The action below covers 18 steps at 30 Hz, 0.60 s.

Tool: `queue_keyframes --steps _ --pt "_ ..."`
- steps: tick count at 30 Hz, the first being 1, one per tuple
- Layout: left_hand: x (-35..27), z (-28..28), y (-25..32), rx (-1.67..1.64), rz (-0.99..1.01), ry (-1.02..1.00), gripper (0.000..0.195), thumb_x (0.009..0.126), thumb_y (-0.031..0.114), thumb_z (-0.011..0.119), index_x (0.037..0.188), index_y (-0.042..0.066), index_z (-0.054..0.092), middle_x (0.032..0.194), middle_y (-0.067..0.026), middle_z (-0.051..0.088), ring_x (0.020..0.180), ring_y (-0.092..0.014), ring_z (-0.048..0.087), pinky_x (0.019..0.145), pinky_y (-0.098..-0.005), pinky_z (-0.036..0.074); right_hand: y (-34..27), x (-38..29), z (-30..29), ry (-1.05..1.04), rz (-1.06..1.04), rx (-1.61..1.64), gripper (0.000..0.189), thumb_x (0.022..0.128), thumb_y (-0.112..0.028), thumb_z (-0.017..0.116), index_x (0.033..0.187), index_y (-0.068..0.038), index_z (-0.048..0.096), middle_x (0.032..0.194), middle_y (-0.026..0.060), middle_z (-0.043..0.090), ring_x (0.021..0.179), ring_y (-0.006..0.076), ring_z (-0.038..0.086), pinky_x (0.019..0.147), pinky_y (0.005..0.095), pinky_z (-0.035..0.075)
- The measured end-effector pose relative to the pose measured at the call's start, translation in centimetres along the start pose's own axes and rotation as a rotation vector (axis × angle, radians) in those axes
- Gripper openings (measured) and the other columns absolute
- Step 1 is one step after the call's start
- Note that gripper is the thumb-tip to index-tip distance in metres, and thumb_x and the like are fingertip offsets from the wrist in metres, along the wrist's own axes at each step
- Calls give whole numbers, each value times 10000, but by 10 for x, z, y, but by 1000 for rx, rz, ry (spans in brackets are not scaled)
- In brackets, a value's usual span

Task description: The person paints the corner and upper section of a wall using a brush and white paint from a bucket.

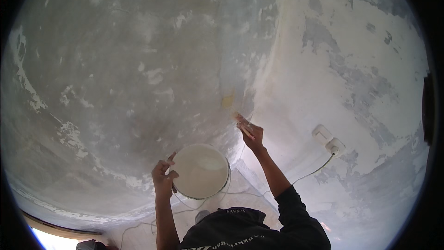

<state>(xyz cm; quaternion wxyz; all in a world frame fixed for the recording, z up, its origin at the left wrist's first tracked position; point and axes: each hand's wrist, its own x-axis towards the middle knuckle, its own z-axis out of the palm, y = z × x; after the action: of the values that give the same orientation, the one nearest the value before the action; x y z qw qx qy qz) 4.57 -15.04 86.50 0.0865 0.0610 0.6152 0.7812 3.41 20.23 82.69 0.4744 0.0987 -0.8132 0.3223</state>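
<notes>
My right hand [253, 135] is closed around the handle of a paintbrush [247, 129], whose bristles reach up to the grey wall [166, 76] close to the corner. Just above the bristles is a small yellowish patch [227, 101] on that wall. My left hand [165, 173] grips the left rim of a round bucket [200, 172], with the thumb over the edge. Pale, creamy liquid fills the bucket, which is below and left of the brush. Whether the bristles touch the wall is hard to tell.
On the patchy white wall [295, 104] at the right are a light switch [322, 134] and a socket [335, 147] with a plug in it. Its cable [314, 173] runs down to the floor [239, 184] beneath the bucket. A dark cap-like object [91, 245] shows at the lower left.
</notes>
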Motion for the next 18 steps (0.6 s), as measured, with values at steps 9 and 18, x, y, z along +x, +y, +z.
queue_keyframes --steps 9,18 --pt "9 9 -4 72 66 -64 367 560 -151 499 889 14 497 1326 -241 537 1167 -267 569 897 -295 450 -13 1 -36 -324 75 81 152 785 10 704 929 -37 692 998 113 706 932 267 692 762 330 570" --pt "11 7 -9 71 125 -75 376 564 -151 498 905 7 502 1329 -262 525 1181 -272 561 908 -298 450 -18 82 -43 -299 -50 -14 336 717 85 616 987 -102 686 911 98 694 784 288 674 688 331 556"
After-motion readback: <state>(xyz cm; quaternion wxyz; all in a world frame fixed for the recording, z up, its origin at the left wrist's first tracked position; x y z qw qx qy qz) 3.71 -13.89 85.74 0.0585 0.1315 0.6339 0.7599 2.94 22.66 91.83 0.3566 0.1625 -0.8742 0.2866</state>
